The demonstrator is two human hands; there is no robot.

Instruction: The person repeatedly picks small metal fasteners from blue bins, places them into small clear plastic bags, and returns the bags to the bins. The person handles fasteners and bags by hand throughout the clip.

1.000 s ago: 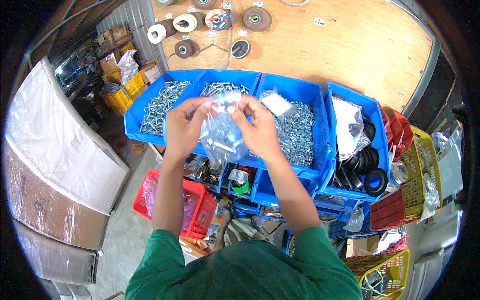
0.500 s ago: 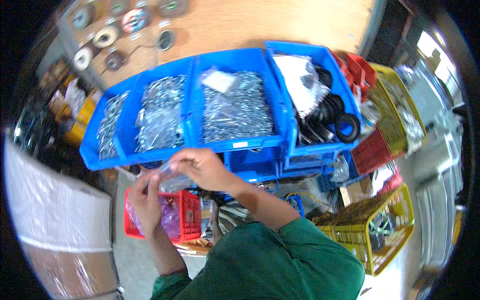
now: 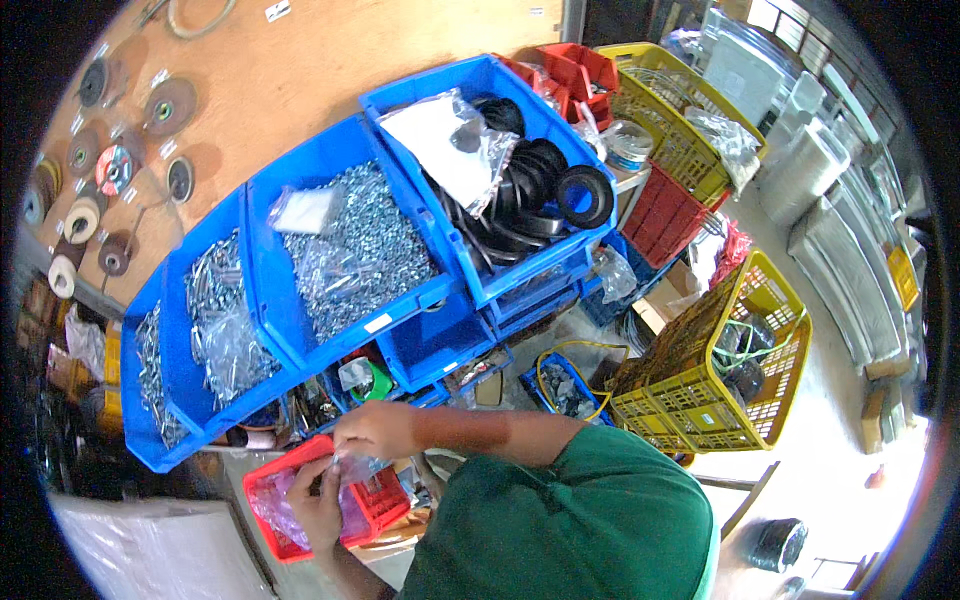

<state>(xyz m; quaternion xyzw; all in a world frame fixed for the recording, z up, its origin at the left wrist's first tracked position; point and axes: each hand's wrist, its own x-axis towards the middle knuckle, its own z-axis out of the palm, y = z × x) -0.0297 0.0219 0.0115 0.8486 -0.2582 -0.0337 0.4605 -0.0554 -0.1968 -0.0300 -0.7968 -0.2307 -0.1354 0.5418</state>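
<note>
In front of my body, a small clear plastic bag is pinched between both hands. Fingers of my right hand close on its upper end. Just below and to the left, my left hand grips its side with bent fingers. Whatever the bag contains is too small to make out. Both hands hover over a red plastic basket, which holds purplish clear plastic bags. Beyond them stands a blue bin of small shiny metal parts, with a white packet lying on top.
Another blue bin holds black rubber rings. At the right, a yellow crate stands near stacked red and yellow crates. Grinding discs hang on the wooden board behind. A wrapped white stack stands at lower left.
My view has swung to the right, so the bins appear further left and tilted. Both hands have come lower over the red basket, still holding the clear bag.
</note>
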